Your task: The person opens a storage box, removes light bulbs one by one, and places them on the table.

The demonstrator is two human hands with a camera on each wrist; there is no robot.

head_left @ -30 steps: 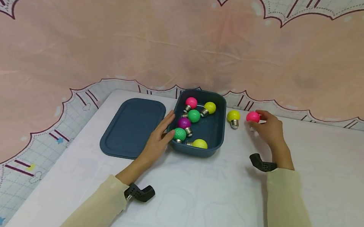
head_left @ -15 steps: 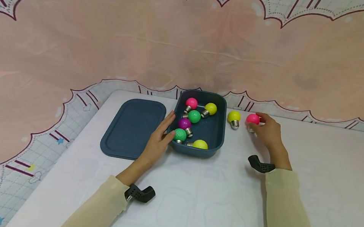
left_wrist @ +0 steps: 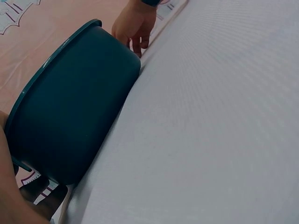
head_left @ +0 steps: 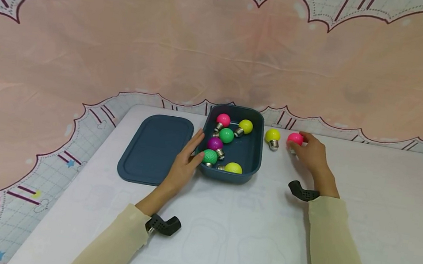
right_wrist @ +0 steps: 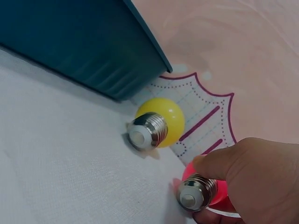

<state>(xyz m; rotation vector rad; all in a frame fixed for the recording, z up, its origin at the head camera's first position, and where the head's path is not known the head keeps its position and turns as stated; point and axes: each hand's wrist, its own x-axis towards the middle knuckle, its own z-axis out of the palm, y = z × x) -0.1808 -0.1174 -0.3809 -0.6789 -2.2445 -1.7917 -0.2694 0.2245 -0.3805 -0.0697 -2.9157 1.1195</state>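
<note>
My right hand (head_left: pixel 313 153) pinches a pink light bulb (head_left: pixel 294 138) at the right of the table's far edge. In the right wrist view the thumb lies on that bulb's pink globe, with the metal screw base (right_wrist: pixel 194 193) facing the camera. Just left of it lies a yellow light bulb (head_left: pixel 273 135), apart from the hand. A dark blue box (head_left: pixel 250 155) holds several bulbs in pink, yellow, green and purple. Along the box's left side rests my left hand (head_left: pixel 183 164), fingers extended and thumb at the near left corner by a textured green bulb (head_left: pixel 210 156).
A dark blue lid (head_left: pixel 155 149) lies flat on the white table (head_left: pixel 222 231), left of the box. Behind the table hangs a peach patterned cloth (head_left: pixel 222 48). Each wrist wears a black camera mount (head_left: pixel 163 225).
My right hand has shifted slightly nearer while staying at the pink bulb. The left hand and the box look unmoved; the whole view drifts a little.
</note>
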